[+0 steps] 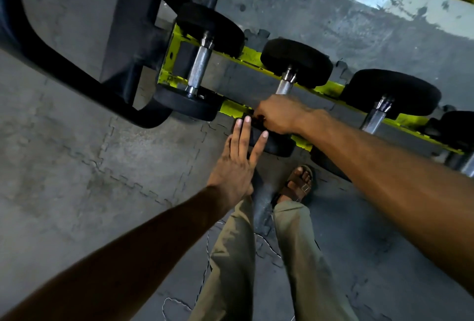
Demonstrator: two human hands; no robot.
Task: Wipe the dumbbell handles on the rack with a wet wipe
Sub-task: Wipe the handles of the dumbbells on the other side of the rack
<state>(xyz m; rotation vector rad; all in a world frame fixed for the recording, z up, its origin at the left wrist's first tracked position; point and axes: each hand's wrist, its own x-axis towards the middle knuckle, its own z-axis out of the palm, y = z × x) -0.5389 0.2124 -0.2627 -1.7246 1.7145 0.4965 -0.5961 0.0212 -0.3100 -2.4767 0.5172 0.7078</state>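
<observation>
A low yellow-green rack (252,55) holds several black dumbbells side by side. The left dumbbell's knurled steel handle (198,68) is bare. My right hand (279,114) is curled around the near end of the middle dumbbell's handle (285,86), hiding most of it; no wet wipe shows in the hand. My left hand (239,161) lies with straight fingers against that dumbbell's near black head (275,145). A third dumbbell's handle (373,118) shows to the right, partly behind my right forearm.
A black tubular frame (64,59) of another machine curves along the floor at left, close to the rack's end. Grey interlocking floor mats (102,167) lie all around. My legs and a sandalled foot (298,184) stand just before the rack. A wall (359,25) rises behind it.
</observation>
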